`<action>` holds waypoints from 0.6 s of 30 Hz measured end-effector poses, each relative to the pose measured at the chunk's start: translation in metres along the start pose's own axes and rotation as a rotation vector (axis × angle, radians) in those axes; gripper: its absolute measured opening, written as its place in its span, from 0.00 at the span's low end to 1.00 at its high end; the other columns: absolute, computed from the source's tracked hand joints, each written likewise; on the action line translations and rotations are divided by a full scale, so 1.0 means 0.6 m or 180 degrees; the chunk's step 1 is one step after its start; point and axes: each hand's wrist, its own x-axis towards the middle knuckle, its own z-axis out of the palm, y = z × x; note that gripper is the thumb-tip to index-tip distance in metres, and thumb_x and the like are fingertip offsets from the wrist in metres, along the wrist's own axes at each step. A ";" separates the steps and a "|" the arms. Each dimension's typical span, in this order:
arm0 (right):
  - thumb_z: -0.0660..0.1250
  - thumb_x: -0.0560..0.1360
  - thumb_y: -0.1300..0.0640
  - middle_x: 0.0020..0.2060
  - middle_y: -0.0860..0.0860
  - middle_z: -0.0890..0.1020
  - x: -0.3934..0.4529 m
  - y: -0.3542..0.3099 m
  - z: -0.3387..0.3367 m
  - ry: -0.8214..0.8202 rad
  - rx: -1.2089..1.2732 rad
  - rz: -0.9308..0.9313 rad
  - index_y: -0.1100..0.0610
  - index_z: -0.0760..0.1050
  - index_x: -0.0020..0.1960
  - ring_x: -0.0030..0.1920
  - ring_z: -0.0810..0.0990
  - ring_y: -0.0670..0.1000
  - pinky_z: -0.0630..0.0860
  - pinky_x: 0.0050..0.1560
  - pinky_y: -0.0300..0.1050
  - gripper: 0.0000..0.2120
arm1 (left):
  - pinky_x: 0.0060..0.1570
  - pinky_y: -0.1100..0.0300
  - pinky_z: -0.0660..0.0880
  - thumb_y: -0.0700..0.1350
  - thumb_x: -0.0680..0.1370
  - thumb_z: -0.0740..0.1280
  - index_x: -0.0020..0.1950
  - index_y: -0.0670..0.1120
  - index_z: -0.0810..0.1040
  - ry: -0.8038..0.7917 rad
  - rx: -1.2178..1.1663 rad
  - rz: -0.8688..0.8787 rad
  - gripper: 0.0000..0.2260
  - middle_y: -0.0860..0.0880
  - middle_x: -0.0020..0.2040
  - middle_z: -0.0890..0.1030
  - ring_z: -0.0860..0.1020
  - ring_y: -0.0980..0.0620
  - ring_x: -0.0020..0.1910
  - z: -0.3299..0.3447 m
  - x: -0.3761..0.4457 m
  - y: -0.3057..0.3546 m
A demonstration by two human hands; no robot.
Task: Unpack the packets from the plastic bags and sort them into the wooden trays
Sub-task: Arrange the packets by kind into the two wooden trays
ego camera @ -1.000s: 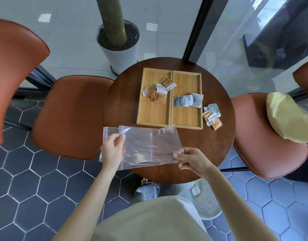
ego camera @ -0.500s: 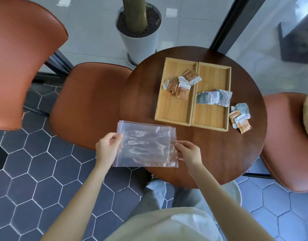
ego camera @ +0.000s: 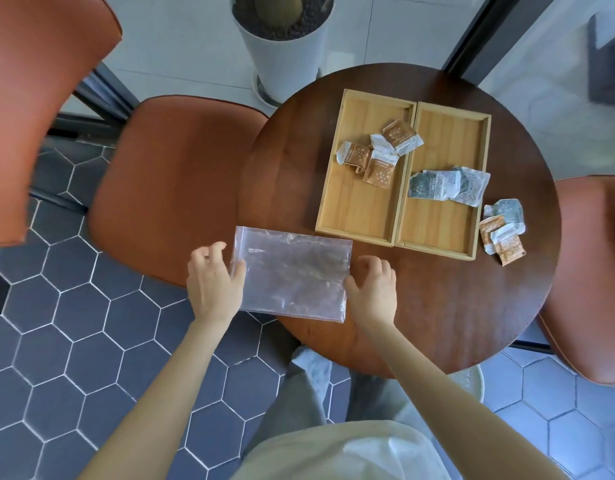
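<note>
An empty clear plastic bag [ego camera: 292, 275] lies flat at the near left edge of the round table [ego camera: 437, 306], its left end hanging past the rim. My left hand [ego camera: 212, 282] rests at the bag's left edge, thumb on the plastic and fingers apart. My right hand [ego camera: 372, 289] lies palm down by the bag's right edge, fingers spread. The left wooden tray [ego camera: 354, 209] holds several brown packets [ego camera: 379, 154]. Grey-green packets [ego camera: 444, 185] lie in the right wooden tray [ego camera: 437, 226]. A small heap of mixed packets [ego camera: 503, 230] sits on the table right of the trays.
Orange chairs stand on the left [ego camera: 174, 188] and on the right [ego camera: 593, 271] of the table. A white plant pot [ego camera: 282, 53] is behind it, and a white basket [ego camera: 469, 379] shows under the near rim. The floor has dark hexagon tiles.
The bag, held up between both hands a second ago, has come down flat onto the table edge. Both hands have loosened from pinching its ends to resting beside it with fingers apart.
</note>
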 end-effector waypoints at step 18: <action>0.72 0.65 0.54 0.62 0.53 0.79 -0.009 0.039 0.002 -0.0926 -0.1955 -0.1643 0.57 0.75 0.62 0.61 0.77 0.57 0.73 0.60 0.57 0.26 | 0.57 0.46 0.70 0.45 0.69 0.73 0.61 0.46 0.74 -0.1048 0.2018 0.1608 0.21 0.42 0.67 0.73 0.75 0.43 0.61 0.020 -0.014 0.035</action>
